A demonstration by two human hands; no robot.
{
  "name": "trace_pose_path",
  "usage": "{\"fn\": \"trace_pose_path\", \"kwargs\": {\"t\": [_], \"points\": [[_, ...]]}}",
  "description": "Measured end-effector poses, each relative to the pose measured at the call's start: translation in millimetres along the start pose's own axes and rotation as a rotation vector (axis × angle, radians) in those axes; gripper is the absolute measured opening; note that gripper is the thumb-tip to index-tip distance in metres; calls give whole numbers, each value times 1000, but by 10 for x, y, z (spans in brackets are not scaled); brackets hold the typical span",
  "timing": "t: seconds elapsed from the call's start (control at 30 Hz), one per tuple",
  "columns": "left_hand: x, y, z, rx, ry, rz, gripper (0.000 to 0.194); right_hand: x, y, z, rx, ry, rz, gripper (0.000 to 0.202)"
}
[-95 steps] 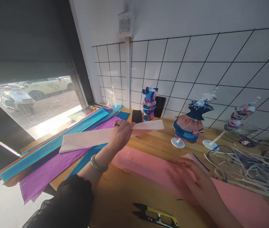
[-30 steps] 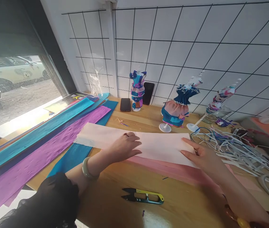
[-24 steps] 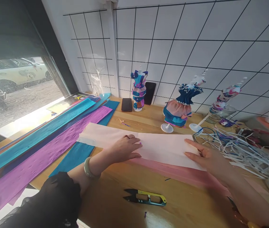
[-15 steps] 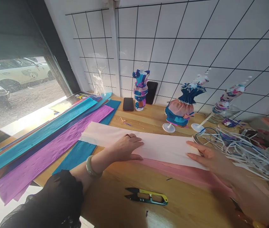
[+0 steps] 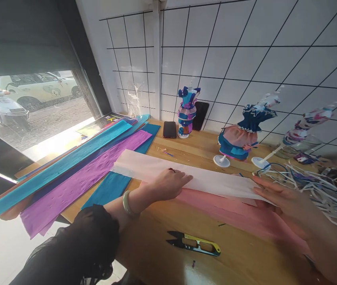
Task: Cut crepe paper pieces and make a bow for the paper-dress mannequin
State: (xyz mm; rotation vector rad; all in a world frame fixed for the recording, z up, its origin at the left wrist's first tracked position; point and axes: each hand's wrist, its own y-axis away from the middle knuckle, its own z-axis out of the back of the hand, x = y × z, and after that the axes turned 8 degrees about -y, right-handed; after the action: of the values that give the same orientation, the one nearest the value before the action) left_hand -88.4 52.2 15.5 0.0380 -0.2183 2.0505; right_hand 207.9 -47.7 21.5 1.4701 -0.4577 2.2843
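A long pale pink-white strip, seemingly crepe paper (image 5: 216, 180), lies across the table over a deeper pink strip (image 5: 212, 204). My left hand (image 5: 171, 184), wearing a ring and a bracelet, lies on the pale strip with its fingers stretched along it; its thumb is hidden. At the strip's right end my right hand (image 5: 278, 194) pinches the paper between thumb and fingers, slightly lifting the lower edge. Yellow-handled thread snips (image 5: 194, 243) rest on the wood in front of both hands.
Purple (image 5: 85, 178), turquoise (image 5: 64, 166) and teal strips (image 5: 109, 190) lie at left. Along the tiled wall stand a phone (image 5: 170, 129) and decorated dress-like figures (image 5: 238, 136) on white stands. White cords or strips (image 5: 313, 194) tangle at right.
The view has shifted left, so things appear further right. My left hand's fingers have drawn together on the pale strip. The strip's right end is raised a little in my right hand.
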Motion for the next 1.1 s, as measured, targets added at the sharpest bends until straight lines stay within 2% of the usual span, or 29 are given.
{"fn": "trace_pose_path", "kwargs": {"t": [0.07,0.13,0.23,0.4,0.47,0.6,0.7,0.83,0.93,1.0,1.1], "points": [[14,-12,-22,0,-15,-5,29,52,-2,12,48,-178,-161,46],[23,-23,-37,-5,-25,-12,25,99,5,55,100,-287,-226,39],[29,-33,-31,-5,-10,-14,23,148,44,169,166,-285,-221,36],[46,-32,32,-17,99,43,31,146,148,334,367,-108,-134,55],[51,-28,52,-11,114,50,33,94,170,341,382,-29,-86,56],[50,-29,65,-1,119,44,35,-78,148,280,248,205,44,56],[47,-39,70,5,133,64,34,-171,125,237,119,282,112,59],[48,-55,85,11,155,105,34,-128,211,217,-77,331,136,59],[53,-67,85,14,165,131,35,-30,353,176,-167,403,230,46],[57,-73,74,12,169,141,35,11,430,120,-59,444,357,31],[62,-79,50,4,175,151,35,-1,457,16,246,495,520,18]]}}
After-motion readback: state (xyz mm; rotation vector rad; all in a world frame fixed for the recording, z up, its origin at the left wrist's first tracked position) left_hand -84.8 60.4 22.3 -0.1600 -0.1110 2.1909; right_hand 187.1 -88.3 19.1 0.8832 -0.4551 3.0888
